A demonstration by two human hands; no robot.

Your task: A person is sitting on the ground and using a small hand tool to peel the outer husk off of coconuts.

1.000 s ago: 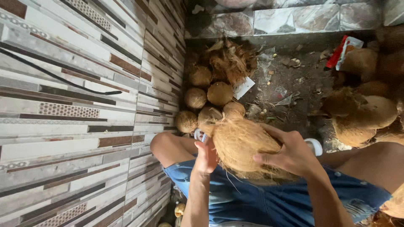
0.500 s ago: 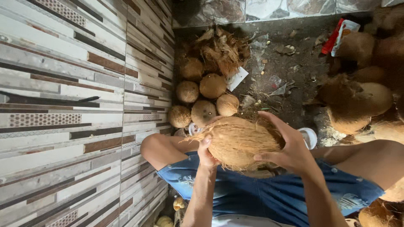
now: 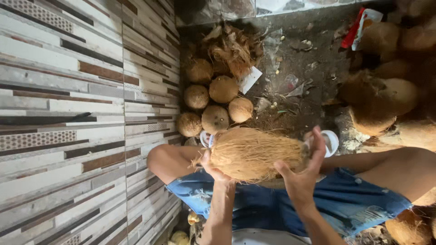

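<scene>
I hold a fibrous brown coconut [image 3: 254,152] over my lap between both hands. My left hand [image 3: 213,170] grips its left end from below, where loose husk strands stick out. My right hand [image 3: 302,170] cups the right end with the fingers spread over it. My knees and blue denim shorts [image 3: 281,204] lie under the coconut.
Several husked coconuts [image 3: 213,102] lie in a cluster against the tiled wall [image 3: 81,113], with a heap of torn husk [image 3: 234,47] behind them. Unhusked coconuts [image 3: 386,100] pile up on the right. A white cap [image 3: 330,141] and litter lie on the dirt floor.
The coconut has turned in my hands and now lies longer across my lap. My right hand has shifted from its top to its right end. The view has moved slightly.
</scene>
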